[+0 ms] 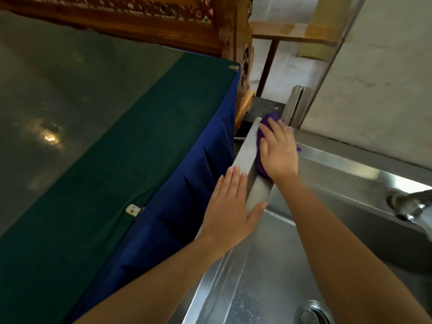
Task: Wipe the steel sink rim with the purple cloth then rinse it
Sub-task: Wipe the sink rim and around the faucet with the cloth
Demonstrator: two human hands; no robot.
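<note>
The steel sink's left rim (pixel 247 150) runs from the near left toward the far corner. My right hand (pixel 278 153) lies flat with straight fingers on the purple cloth (pixel 261 169), pressing it onto the rim near the far corner; most of the cloth is hidden under the hand. My left hand (pixel 231 206) rests flat against the rim's outer edge closer to me, fingers straight, thumb over the top of the rim. The sink basin (pixel 268 265) lies below, with its drain (pixel 315 314) at the bottom.
A tap (pixel 411 206) reaches in from the right over the basin. A table with a green top (pixel 93 160) and a blue skirt (pixel 177 218) stands tight against the sink's left side. Carved wooden furniture (pixel 243 61) stands behind it; a pale wall (pixel 374 90) lies beyond the sink.
</note>
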